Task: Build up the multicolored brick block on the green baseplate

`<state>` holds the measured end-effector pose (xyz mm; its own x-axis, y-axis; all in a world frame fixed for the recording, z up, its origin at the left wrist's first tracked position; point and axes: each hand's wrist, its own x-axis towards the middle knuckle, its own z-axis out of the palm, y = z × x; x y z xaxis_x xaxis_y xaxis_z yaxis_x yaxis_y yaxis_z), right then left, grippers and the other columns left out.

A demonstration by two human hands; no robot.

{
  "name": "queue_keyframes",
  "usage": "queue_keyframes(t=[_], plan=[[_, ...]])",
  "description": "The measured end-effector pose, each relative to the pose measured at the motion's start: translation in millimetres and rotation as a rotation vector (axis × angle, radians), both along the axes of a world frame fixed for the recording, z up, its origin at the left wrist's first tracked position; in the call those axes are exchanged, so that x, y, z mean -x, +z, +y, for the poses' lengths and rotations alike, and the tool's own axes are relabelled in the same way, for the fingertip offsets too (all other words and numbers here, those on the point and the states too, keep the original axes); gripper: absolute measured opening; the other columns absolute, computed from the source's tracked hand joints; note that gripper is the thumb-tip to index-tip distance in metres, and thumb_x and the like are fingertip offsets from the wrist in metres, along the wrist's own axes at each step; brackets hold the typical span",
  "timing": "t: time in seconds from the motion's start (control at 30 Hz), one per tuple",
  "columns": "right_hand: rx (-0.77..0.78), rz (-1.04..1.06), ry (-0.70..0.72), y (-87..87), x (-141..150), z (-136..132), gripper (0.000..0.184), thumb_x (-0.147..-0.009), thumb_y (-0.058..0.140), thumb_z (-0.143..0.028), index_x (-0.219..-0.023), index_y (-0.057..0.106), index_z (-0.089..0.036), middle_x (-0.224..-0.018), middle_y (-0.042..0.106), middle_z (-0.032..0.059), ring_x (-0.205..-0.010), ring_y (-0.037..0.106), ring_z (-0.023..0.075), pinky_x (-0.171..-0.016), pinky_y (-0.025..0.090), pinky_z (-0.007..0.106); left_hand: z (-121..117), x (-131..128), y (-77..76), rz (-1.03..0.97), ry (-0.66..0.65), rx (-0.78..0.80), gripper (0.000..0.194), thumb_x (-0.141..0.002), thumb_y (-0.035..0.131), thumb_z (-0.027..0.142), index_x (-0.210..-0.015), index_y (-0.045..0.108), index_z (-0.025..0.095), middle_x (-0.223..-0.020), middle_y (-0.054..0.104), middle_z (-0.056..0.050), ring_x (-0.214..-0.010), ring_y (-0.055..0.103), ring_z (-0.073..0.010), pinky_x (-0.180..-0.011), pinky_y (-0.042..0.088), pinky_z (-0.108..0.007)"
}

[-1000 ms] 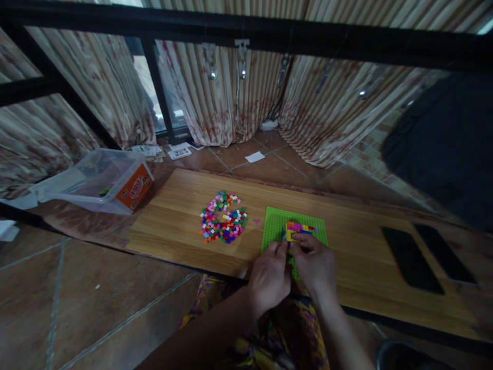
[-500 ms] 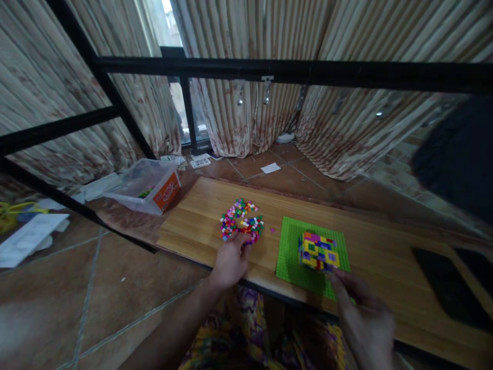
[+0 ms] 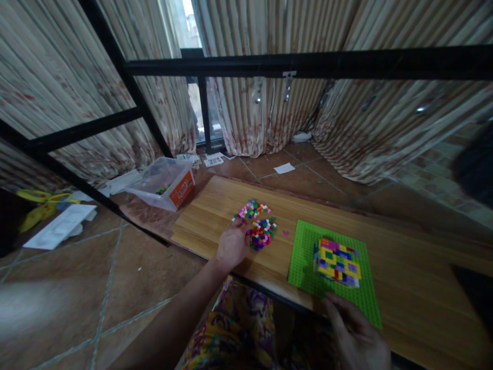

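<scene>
My left hand (image 3: 232,245) rests at the near left edge of a pile of small coloured bricks (image 3: 257,225) on the wooden board (image 3: 404,277); its fingers curl down into the pile and what they hold is hidden. A multicoloured brick block (image 3: 337,262) stands on a green baseplate (image 3: 304,257) to the right. My right hand (image 3: 356,336) lies at the baseplate's near edge, fingers stretched toward it, nothing seen in them.
A clear plastic box (image 3: 164,183) with an orange label sits on the floor at the board's far left. Black metal bars (image 3: 269,64) cross overhead. Papers (image 3: 61,226) lie on the tiled floor at left. Curtains hang behind.
My left hand left the brick block and moved left into the loose brick pile. My right hand drew back from the block to the baseplate's near edge. The view shifted left.
</scene>
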<state>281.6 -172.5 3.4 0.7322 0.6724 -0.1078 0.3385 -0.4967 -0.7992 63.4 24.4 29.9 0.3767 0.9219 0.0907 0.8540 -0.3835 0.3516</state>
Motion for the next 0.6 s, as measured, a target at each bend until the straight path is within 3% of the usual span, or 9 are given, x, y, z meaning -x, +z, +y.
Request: queue_keyframes(t=[0.17, 0.3, 0.47, 0.6], plan=[[0.015, 0.001, 0.033, -10.0, -4, -2, 0.051, -0.062, 0.066, -0.067, -0.087, 0.078, -0.024, -0.089, 0.077, 0.0055, -0.083, 0.072, 0.0294, -0.064, 0.057, 0.031, 6, 1, -4.7, -0.049, 0.004, 0.006, 0.020, -0.088, 0.050, 0.014, -0.094, 0.068, 0.019, -0.104, 0.066, -0.007, -0.101, 0.061, -0.0188, -0.094, 0.047, -0.032], [0.010, 0.013, 0.036, -13.6, -1, -4, 0.049, -0.064, 0.067, -0.065, -0.087, 0.078, -0.024, -0.088, 0.077, 0.0056, -0.081, 0.073, 0.0279, -0.064, 0.056, 0.030, 4, 1, -3.5, -0.236, -0.002, 0.043, 0.020, -0.088, 0.051, 0.015, -0.095, 0.067, 0.022, -0.104, 0.068, -0.004, -0.099, 0.062, -0.0175, -0.092, 0.048, -0.030], [-0.051, 0.078, 0.060, -2.0, 17, 3, 0.044, -0.073, 0.065, -0.060, -0.091, 0.077, -0.022, -0.094, 0.077, 0.0071, -0.089, 0.071, 0.0273, -0.078, 0.055, 0.034, -25, -14, 2.1, -0.659, -0.081, 0.298, 0.015, -0.085, 0.053, 0.017, -0.090, 0.067, 0.019, -0.086, 0.069, 0.000, -0.078, 0.063, -0.0132, -0.074, 0.050, -0.024], [-0.127, 0.149, 0.128, 7.7, 30, 11, 0.038, -0.077, 0.064, -0.053, -0.092, 0.076, -0.021, -0.095, 0.076, 0.0072, -0.090, 0.070, 0.0248, -0.083, 0.054, 0.035, -55, -37, -1.9, -0.795, -0.153, 0.461, 0.011, -0.080, 0.055, 0.014, -0.080, 0.066, 0.017, -0.075, 0.066, 0.001, -0.071, 0.061, -0.0114, -0.068, 0.048, -0.021]])
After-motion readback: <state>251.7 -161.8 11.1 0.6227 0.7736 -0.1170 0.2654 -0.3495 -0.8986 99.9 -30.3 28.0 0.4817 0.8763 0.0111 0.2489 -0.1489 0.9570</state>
